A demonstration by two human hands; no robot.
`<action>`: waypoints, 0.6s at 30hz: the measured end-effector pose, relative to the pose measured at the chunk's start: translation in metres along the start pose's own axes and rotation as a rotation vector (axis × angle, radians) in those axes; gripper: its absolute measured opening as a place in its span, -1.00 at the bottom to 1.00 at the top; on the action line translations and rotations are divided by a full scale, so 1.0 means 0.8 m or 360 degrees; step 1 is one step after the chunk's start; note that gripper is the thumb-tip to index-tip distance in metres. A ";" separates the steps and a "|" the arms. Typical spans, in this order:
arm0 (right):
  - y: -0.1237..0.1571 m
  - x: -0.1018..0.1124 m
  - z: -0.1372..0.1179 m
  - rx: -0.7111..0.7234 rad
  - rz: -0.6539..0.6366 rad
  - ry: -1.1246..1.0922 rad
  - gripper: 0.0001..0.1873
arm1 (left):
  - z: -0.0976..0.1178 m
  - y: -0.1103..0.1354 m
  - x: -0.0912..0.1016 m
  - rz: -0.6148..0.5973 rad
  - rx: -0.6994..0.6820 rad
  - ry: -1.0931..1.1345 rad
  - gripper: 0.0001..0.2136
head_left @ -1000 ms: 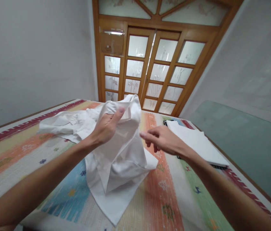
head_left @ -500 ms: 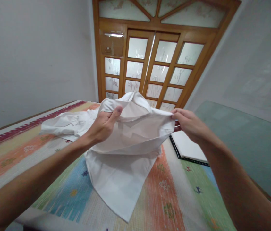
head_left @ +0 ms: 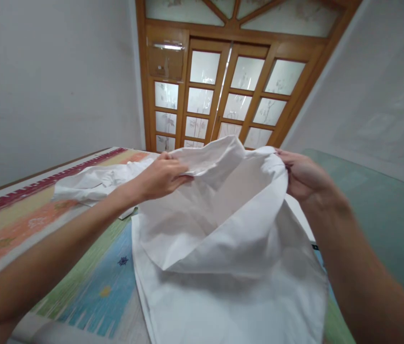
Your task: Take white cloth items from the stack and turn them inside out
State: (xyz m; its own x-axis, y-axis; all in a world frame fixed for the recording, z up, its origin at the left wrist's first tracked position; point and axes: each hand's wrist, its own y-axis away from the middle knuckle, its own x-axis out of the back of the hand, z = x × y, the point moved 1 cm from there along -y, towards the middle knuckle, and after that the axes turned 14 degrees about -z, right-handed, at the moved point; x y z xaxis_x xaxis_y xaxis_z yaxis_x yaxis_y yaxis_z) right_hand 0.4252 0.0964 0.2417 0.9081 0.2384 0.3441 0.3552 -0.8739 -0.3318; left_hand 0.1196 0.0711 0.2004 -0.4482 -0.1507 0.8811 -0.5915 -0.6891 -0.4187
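Both hands hold up a large white cloth [head_left: 230, 243] in front of me. Its upper edge is gathered, and an open fold sags between the hands. Pinched at the upper left edge is my left hand [head_left: 166, 174], fingers wrapped over the fabric and thumb beneath. My right hand [head_left: 302, 174] grips a bunched part at the upper right. Below them the cloth hangs down in a broad panel past the bottom of the view. Crumpled white fabric [head_left: 90, 181] lies on the table behind my left forearm; whether it joins the held cloth cannot be seen.
A patterned, striped tablecloth [head_left: 90, 277] covers the table. Partly hidden behind the cloth and my right hand is a white flat item [head_left: 300, 215] with a dark edge. A greenish glass-like panel [head_left: 377, 205] stands at the right. Wooden doors [head_left: 219, 91] are beyond.
The right side of the cloth has risen and shifted right with my right hand. My left hand has turned over on the edge. The hanging panel now spreads wider and nearer.
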 end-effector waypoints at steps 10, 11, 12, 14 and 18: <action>-0.011 0.027 0.030 -0.0482 -0.0916 0.0539 -0.30 | -0.031 0.008 0.022 0.0168 0.0197 0.0544 -0.72; -0.010 0.023 0.033 -0.0509 -0.0996 0.0704 -0.30 | -0.032 0.007 0.024 0.0211 0.0227 0.0597 -0.74; -0.008 0.016 0.037 -0.0520 -0.1062 0.0862 -0.32 | -0.034 0.007 0.025 0.0258 0.0264 0.0622 -0.75; -0.003 -0.003 0.047 -0.0519 -0.1162 0.1143 -0.40 | -0.037 0.006 0.026 0.0376 0.0362 0.0577 -0.74; 0.017 -0.055 0.070 -0.0504 -0.0878 0.1745 -0.56 | -0.043 0.003 0.022 0.0695 0.0583 0.0370 -0.73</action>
State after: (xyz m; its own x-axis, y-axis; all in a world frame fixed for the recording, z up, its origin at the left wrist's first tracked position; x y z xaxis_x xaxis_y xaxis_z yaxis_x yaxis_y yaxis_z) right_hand 0.4026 0.0976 0.1732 -0.0568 0.2600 0.9639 0.4206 -0.8694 0.2592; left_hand 0.0873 0.0918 0.2072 -0.7560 -0.3440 0.5568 -0.0698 -0.8035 -0.5911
